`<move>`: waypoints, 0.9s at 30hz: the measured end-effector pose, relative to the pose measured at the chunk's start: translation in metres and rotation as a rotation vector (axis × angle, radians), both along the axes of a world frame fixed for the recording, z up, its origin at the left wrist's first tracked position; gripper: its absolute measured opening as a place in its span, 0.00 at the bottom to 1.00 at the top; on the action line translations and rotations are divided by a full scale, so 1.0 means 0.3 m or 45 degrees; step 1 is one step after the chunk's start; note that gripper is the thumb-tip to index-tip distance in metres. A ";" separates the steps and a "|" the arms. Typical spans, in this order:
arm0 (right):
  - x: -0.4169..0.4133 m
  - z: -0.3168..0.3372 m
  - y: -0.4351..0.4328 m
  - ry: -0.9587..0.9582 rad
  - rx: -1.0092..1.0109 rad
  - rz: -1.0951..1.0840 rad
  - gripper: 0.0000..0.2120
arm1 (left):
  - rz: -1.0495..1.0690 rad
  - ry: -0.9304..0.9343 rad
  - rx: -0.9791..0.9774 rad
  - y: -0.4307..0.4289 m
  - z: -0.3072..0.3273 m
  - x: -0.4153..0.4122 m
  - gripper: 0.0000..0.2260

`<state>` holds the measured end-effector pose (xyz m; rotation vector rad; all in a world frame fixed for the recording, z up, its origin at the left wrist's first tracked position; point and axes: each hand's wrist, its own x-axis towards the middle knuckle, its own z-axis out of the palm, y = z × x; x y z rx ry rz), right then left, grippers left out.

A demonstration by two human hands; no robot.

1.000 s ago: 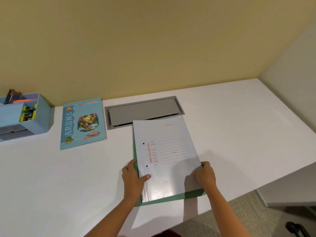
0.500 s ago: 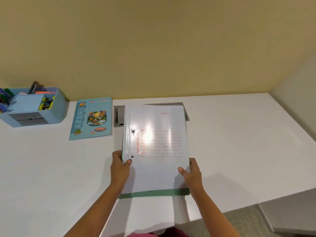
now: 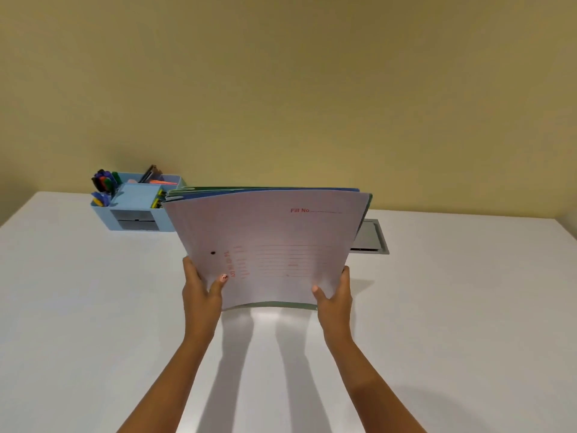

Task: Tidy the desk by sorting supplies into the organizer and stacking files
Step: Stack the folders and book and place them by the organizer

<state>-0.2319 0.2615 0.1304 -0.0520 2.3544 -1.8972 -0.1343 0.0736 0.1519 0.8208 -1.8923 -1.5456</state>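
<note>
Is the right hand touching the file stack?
Touching. Head view: the right hand grips the file stack at its lower corner, thumb pressed on its front.

A plain, matte mustard-yellow wall fills the upper half of the view, evenly lit and slightly darker toward its left edge. Below it stretches a smooth white rectangular table, whose far edge meets the wall. A flat grey metal cable hatch is set into the table top; only its right part shows. Right of the hatch, at the frame's edge, a sliver of paler side wall meets the table's corner. Nearer the viewer than the hatch, soft grey shadow bands cross the table, with a small bright patch of reflected light between them.
</note>
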 end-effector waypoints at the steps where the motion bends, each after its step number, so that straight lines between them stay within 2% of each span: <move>1: 0.009 0.002 -0.020 -0.013 0.000 0.005 0.29 | 0.014 0.001 0.000 -0.008 0.003 0.010 0.27; 5: 0.035 -0.006 -0.066 -0.047 -0.021 0.012 0.31 | 0.029 0.016 -0.024 -0.039 -0.009 0.052 0.21; 12: 0.056 -0.024 -0.080 -0.067 0.012 -0.027 0.35 | 0.004 0.041 0.005 -0.058 -0.002 0.053 0.20; 19: 0.044 0.015 -0.098 0.014 -0.084 -0.082 0.29 | 0.028 0.107 0.004 -0.071 0.026 0.008 0.18; 23: 0.038 0.020 -0.104 0.038 -0.102 -0.099 0.29 | 0.034 0.140 0.003 -0.073 0.039 0.006 0.23; 27: 0.051 0.001 -0.113 0.021 -0.063 -0.097 0.28 | 0.024 0.111 0.006 -0.085 0.020 0.018 0.22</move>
